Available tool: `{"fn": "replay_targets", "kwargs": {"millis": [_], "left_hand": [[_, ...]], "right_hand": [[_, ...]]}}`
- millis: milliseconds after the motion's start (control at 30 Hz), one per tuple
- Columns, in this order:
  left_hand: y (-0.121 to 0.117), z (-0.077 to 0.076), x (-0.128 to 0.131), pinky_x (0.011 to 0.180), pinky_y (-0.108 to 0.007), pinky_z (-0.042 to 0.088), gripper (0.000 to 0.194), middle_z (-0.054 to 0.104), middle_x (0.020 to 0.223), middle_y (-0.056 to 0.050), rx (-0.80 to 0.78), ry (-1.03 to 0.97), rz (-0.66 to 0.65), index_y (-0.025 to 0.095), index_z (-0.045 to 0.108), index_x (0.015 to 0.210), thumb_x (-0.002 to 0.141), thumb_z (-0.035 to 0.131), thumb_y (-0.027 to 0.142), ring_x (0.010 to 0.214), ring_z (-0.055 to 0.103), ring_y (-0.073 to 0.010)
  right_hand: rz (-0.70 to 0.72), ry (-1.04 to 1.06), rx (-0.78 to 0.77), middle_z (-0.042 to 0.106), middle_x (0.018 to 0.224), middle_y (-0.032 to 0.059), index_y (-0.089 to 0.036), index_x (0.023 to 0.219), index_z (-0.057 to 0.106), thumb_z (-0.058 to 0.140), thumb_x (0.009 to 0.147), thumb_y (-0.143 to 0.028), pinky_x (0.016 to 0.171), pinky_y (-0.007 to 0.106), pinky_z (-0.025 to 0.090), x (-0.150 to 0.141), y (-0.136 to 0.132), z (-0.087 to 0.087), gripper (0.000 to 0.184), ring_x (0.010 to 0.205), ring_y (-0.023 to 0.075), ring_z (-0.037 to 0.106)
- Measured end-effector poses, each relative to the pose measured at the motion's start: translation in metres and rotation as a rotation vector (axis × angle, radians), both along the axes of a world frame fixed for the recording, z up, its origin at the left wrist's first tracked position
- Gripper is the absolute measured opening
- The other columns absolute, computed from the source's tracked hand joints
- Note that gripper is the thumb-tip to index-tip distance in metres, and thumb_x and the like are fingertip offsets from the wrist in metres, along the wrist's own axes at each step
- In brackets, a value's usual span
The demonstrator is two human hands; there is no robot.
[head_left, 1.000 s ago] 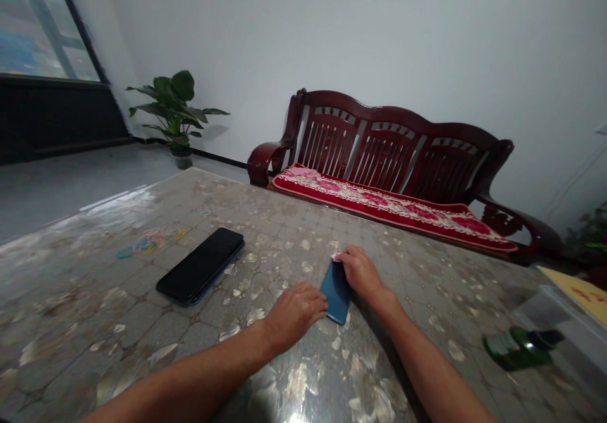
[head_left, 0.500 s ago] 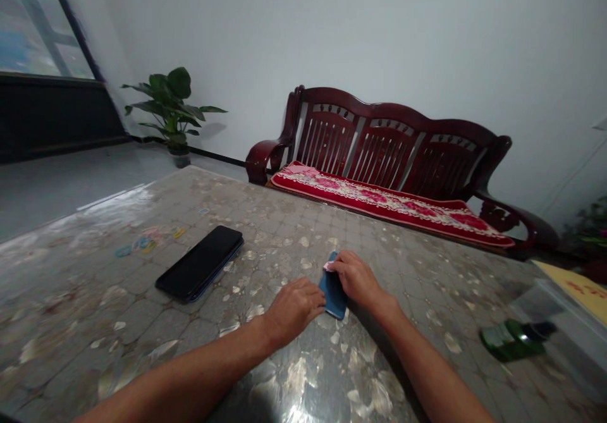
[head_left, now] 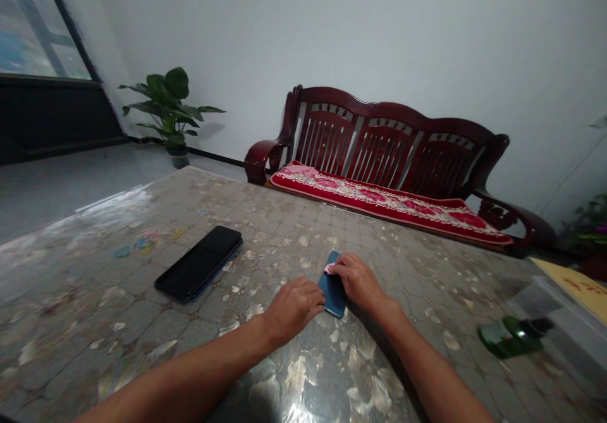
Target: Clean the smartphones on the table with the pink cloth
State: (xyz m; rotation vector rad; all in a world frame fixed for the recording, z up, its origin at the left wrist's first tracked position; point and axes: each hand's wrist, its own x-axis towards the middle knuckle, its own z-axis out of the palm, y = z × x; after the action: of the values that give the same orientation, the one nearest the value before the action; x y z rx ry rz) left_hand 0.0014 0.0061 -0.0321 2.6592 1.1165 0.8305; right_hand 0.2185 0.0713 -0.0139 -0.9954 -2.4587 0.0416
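The left hand (head_left: 298,304), grip unclear, touches the blue phone (head_left: 336,298), perhaps for steadying. The right hand (head_left: 359,280) pinches a pinkish scrap (head_left: 328,269) there.

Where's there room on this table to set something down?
Bare tabletop shows between the right hand and the green bottle, and between the black phone and the bench. Crowded: around the blue phone and left hand, by the coloured loops, and beside the clear box.

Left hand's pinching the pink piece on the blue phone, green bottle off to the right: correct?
Wrong hand: in the head view, the right hand pinches the pink piece on the blue phone; the green bottle is off to the right.
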Motion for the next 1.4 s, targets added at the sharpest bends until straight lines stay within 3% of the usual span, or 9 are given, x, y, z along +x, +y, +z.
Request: {"fn": "replay_targets", "kwargs": {"millis": [133, 367, 567, 767, 967, 1133, 1333, 1400], "left_hand": [[0.0, -0.001, 0.0, 0.085, -0.031, 0.051, 0.009, 0.076, 0.092, -0.002, 0.007, -0.026, 0.01, 0.021, 0.073, 0.092, 0.093, 0.065, 0.026, 0.089, 0.068, -0.0191], [0.001, -0.002, 0.0, 0.084, -0.031, 0.052, 0.011, 0.076, 0.091, -0.002, 0.015, -0.019, 0.011, 0.022, 0.072, 0.091, 0.094, 0.064, 0.027, 0.088, 0.068, -0.0189], [0.002, -0.004, -0.001, 0.085, -0.032, 0.051, 0.008, 0.077, 0.096, -0.002, 0.015, -0.024, -0.006, 0.021, 0.072, 0.093, 0.093, 0.066, 0.026, 0.09, 0.069, -0.0196], [0.002, -0.004, -0.002, 0.085, -0.031, 0.051, 0.01, 0.075, 0.091, -0.002, 0.005, -0.025, -0.009, 0.021, 0.072, 0.091, 0.094, 0.065, 0.027, 0.088, 0.068, -0.0188], [0.002, -0.006, -0.003, 0.085, -0.031, 0.052, 0.014, 0.074, 0.091, -0.003, 0.023, -0.052, -0.01, 0.022, 0.073, 0.094, 0.096, 0.061, 0.03, 0.088, 0.068, -0.0186], [0.001, -0.002, -0.002, 0.086, -0.031, 0.051, 0.014, 0.074, 0.089, -0.003, 0.002, -0.034, -0.007, 0.022, 0.073, 0.091, 0.096, 0.06, 0.028, 0.087, 0.067, -0.0182], [0.0, 0.0, -0.002, 0.085, -0.032, 0.052, 0.009, 0.076, 0.093, -0.003, 0.0, -0.051, 0.008, 0.021, 0.073, 0.093, 0.093, 0.065, 0.025, 0.088, 0.068, -0.0195], [0.0, -0.001, -0.002, 0.085, -0.032, 0.052, 0.009, 0.076, 0.094, -0.003, 0.01, -0.053, 0.009, 0.021, 0.073, 0.092, 0.093, 0.065, 0.025, 0.088, 0.069, -0.0193]], "right_hand": [[-0.101, 0.045, 0.056, 0.063, 0.087, 0.0061, -0.023, 0.101, 0.075, 0.05, 0.096, -0.009, 0.075, 0.029, 0.046, 0.002, 0.001, -0.002, 0.029, 0.085, 0.0199, 0.056], [0.064, 0.049, 0.014, 0.064, 0.092, 0.0061, -0.023, 0.104, 0.072, 0.05, 0.094, -0.007, 0.077, 0.029, 0.046, 0.002, -0.013, 0.0, 0.03, 0.087, 0.0193, 0.056], [-0.085, 0.056, 0.044, 0.063, 0.089, 0.0072, -0.022, 0.103, 0.074, 0.047, 0.095, -0.007, 0.076, 0.031, 0.047, 0.008, -0.006, -0.002, 0.032, 0.086, 0.0205, 0.056], [0.096, 0.056, 0.012, 0.064, 0.093, 0.0069, -0.022, 0.105, 0.072, 0.048, 0.091, -0.004, 0.079, 0.03, 0.047, 0.003, -0.018, -0.002, 0.033, 0.089, 0.0196, 0.056], [0.011, 0.08, 0.028, 0.064, 0.093, 0.0082, -0.022, 0.102, 0.073, 0.045, 0.09, -0.004, 0.078, 0.032, 0.047, 0.003, -0.022, 0.0, 0.035, 0.088, 0.0203, 0.056], [0.15, 0.041, 0.016, 0.064, 0.091, 0.0072, -0.022, 0.103, 0.072, 0.048, 0.086, -0.003, 0.076, 0.031, 0.046, 0.001, -0.027, 0.003, 0.035, 0.086, 0.02, 0.055], [-0.002, 0.077, 0.036, 0.064, 0.092, 0.0084, -0.021, 0.099, 0.073, 0.045, 0.09, -0.004, 0.077, 0.031, 0.047, 0.004, -0.02, 0.0, 0.034, 0.087, 0.0198, 0.056], [0.007, 0.075, 0.04, 0.063, 0.092, 0.0085, -0.021, 0.1, 0.073, 0.045, 0.088, -0.003, 0.078, 0.031, 0.047, 0.006, -0.02, -0.001, 0.035, 0.087, 0.02, 0.056]]}}
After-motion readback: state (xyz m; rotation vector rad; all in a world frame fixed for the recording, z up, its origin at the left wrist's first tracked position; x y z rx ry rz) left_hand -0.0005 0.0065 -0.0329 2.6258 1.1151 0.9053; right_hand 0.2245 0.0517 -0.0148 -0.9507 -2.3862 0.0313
